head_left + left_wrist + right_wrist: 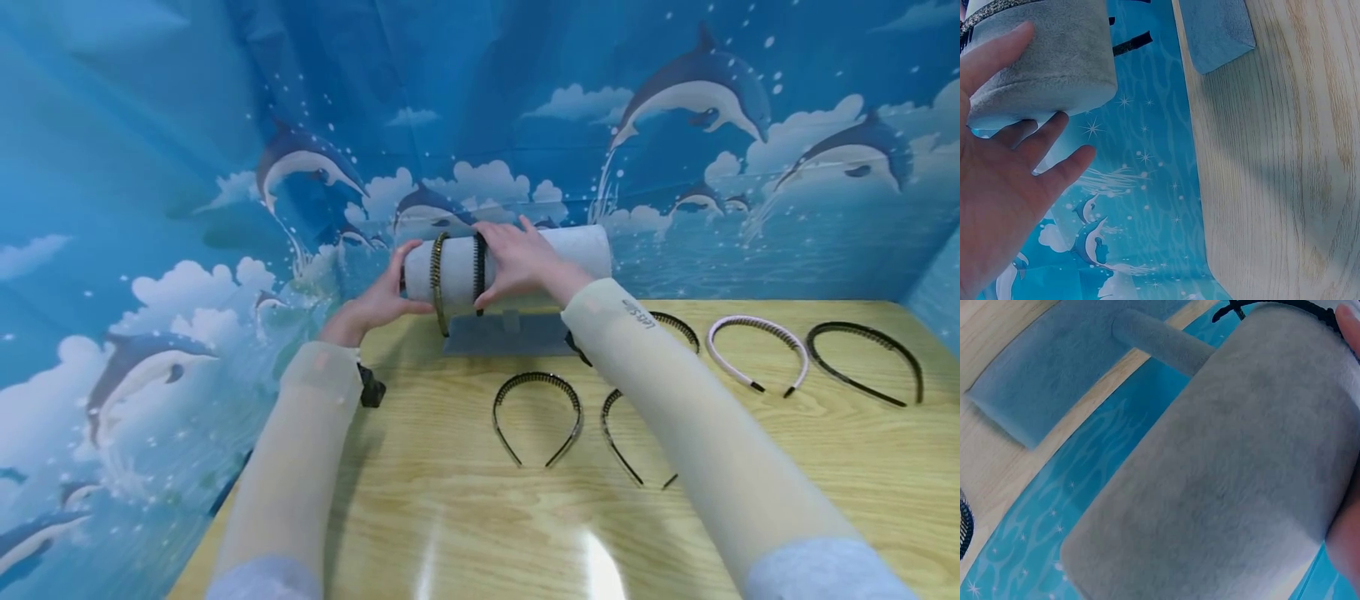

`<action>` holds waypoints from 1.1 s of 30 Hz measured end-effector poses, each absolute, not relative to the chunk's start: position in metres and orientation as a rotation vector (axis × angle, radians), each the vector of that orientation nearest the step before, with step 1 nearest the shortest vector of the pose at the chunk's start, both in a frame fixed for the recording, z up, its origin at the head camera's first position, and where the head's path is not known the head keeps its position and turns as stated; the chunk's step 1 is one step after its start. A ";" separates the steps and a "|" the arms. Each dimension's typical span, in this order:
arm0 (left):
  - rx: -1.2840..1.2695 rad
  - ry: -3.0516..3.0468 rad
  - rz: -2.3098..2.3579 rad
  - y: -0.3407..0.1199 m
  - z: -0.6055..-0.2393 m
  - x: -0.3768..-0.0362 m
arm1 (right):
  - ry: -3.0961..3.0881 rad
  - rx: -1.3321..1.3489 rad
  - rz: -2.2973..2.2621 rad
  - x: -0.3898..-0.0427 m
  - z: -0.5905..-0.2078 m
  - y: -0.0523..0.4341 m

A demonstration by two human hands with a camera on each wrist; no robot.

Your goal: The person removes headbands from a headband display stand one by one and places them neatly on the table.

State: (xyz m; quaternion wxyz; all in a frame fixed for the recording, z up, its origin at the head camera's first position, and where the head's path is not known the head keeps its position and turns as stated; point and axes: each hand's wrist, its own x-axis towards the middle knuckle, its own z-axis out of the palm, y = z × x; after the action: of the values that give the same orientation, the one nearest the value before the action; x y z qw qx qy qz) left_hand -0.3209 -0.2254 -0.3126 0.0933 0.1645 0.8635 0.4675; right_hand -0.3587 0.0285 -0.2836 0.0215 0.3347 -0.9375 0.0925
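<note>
Fingers of the left hand lie straight and apart against the grey roll's nine-o'clock end. The right hand curls over the black headband on top.

The person is wearing thin, pale cream arm sleeves that are covering both forearms from the wrist up. The right sleeve is showing a small line of dark lettering near the wrist, too small to read. The left sleeve is looking plain and slightly sheer. Above both, near the elbows, light grey-blue cuffs of another garment are showing. Both hands are bare, the left hand and the right hand, wearing no rings.
</note>
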 end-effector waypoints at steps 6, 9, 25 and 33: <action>0.473 2.532 1.399 -0.227 -0.311 -0.320 | -2.920 1.027 0.286 -0.358 -0.281 0.044; 0.471 2.529 1.401 -0.227 -0.311 -0.320 | -2.929 1.029 0.317 -0.357 -0.280 0.053; 0.474 2.540 1.410 -0.229 -0.314 -0.321 | -2.926 0.948 0.494 -0.354 -0.281 0.099; 0.474 2.531 1.422 -0.227 -0.313 -0.320 | -2.917 0.906 0.534 -0.354 -0.283 0.117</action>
State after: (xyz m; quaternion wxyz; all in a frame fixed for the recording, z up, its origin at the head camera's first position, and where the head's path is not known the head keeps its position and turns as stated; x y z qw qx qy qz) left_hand -0.3196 -0.2270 -0.3128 0.0998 0.1603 0.8561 0.4811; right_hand -0.3543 0.1169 -0.2826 0.0203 0.2922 -0.9405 0.1721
